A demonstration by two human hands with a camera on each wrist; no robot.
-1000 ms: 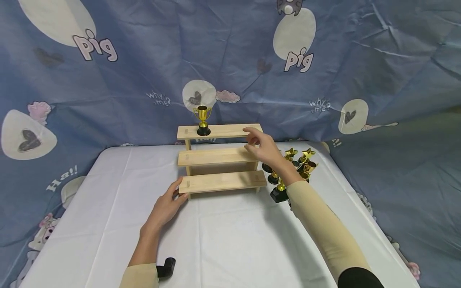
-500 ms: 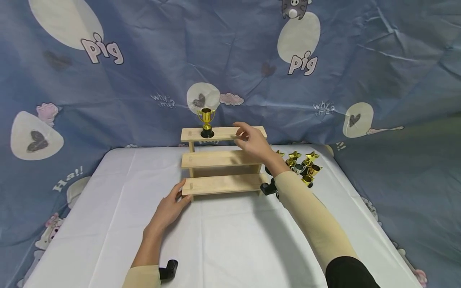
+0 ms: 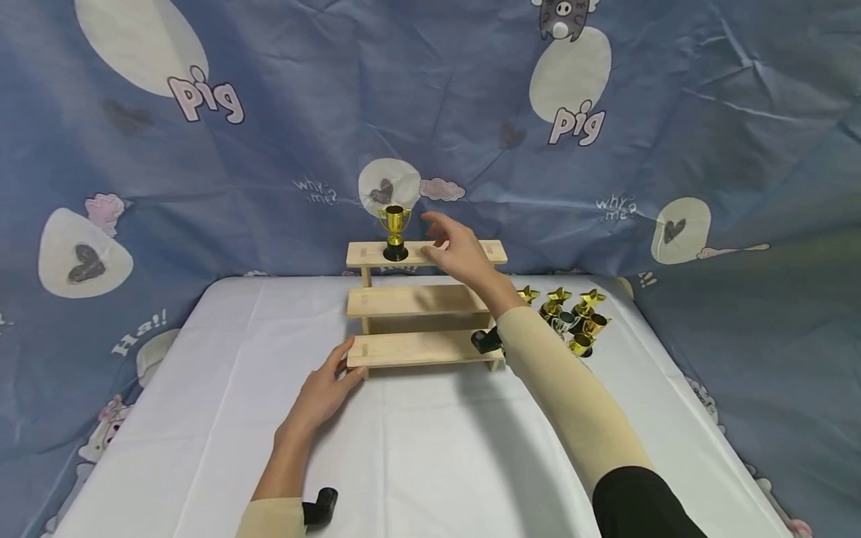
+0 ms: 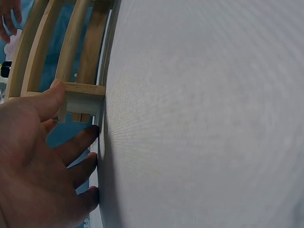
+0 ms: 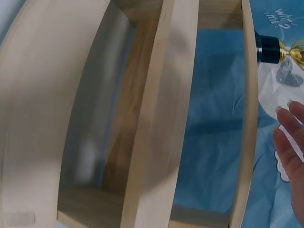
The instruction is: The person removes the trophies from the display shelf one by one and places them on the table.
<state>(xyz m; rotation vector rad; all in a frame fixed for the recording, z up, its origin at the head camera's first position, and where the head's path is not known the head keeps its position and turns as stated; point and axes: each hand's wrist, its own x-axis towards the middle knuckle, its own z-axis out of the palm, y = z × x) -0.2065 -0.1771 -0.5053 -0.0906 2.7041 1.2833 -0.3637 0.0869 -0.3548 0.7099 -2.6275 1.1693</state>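
A three-tier wooden display stand (image 3: 424,349) stands on the white-covered table. At its lower left corner my left hand (image 3: 323,392) holds the end of the bottom tier between thumb and index finger; in the left wrist view the thumb (image 4: 53,99) lies on the wood and the other fingers extend past it. One gold cup trophy (image 3: 394,222) with a black base sits upright on the top tier, left of centre. Just right of this trophy, my right hand (image 3: 459,248) hovers over the top tier, fingers bent loosely and nothing held. The right wrist view shows the gap between its fingers (image 5: 289,133) and the trophy.
Right of the stand, partly behind my right forearm, several small trophies stand close together, among them a gold star trophy (image 3: 592,299) and a silver cup (image 3: 563,323). A blue printed curtain (image 3: 269,149) hangs behind the table (image 3: 430,448).
My right hand has moved left along the top tier toward the gold trophy. The left hand keeps its place on the bottom tier. The head view has shifted slightly.
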